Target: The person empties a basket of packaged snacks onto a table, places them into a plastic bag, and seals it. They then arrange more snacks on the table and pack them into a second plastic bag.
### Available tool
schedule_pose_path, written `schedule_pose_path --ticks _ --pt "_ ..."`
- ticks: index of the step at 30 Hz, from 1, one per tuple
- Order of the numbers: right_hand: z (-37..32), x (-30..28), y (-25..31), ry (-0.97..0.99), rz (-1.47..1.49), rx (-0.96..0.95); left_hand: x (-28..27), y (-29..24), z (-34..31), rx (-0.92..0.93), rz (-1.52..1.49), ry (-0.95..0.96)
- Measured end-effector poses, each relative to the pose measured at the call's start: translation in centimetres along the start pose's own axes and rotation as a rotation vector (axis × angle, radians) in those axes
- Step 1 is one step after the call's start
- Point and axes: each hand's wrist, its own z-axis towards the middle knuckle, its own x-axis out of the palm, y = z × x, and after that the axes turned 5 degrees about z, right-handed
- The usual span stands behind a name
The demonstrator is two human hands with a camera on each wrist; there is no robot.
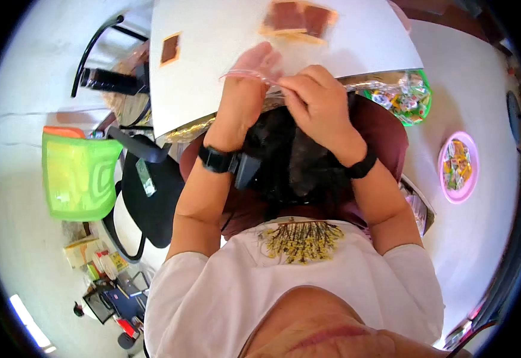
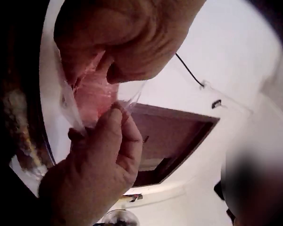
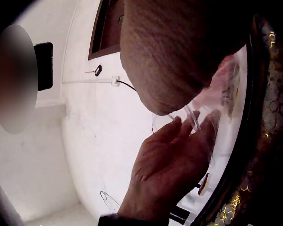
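A thin clear plastic bag with a pinkish tint (image 1: 249, 74) lies over the fingers of my left hand (image 1: 241, 101), at the near edge of the white table (image 1: 212, 27). These fingers reach out loosely inside the film, as the right wrist view also shows. My right hand (image 1: 320, 104) pinches the edge of the bag between thumb and forefinger, right beside the left fingertips. In the left wrist view, that right hand (image 2: 92, 169) grips the film from below. Flat brown squares with tan borders (image 1: 287, 17) lie farther back on the table, and a smaller one (image 1: 169, 49) to the left.
A green basket (image 1: 429, 101) of small wrapped packets stands at the table's right corner. Farther right is a pink basin (image 1: 476, 179) with more packets. On the left are a bright green bag (image 1: 78, 179) and a black chair (image 1: 147, 203).
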Motion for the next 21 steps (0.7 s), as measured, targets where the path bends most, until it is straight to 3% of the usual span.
schedule_pose_path --ticks 3,7,9,11,14,17,21 --pt "-0.2 0.2 0.0 0.03 0.034 0.032 -2.9 -2.3 -3.1 -0.065 0.298 0.063" --pt "-0.2 0.6 0.0 0.032 0.057 0.052 -10.9 -4.2 -1.5 -0.04 0.476 -0.115" --pt "-0.2 0.6 0.3 0.054 0.052 0.066 -12.1 -4.9 1.0 0.023 0.583 -0.427" --pt "-0.2 0.7 0.5 0.077 0.041 0.067 -17.7 -3.7 5.5 0.179 1.062 -0.545" --pt "-0.1 0.8 0.4 0.094 0.019 0.053 -21.8 -4.8 9.9 0.045 1.741 -0.536" --pt "0.0 1.0 0.4 0.116 0.013 0.063 -22.2 -4.2 11.3 -0.126 1.837 -0.641" --pt "-0.1 1.1 0.3 0.128 0.018 0.061 -23.1 -4.2 11.9 -0.126 1.74 -0.516"
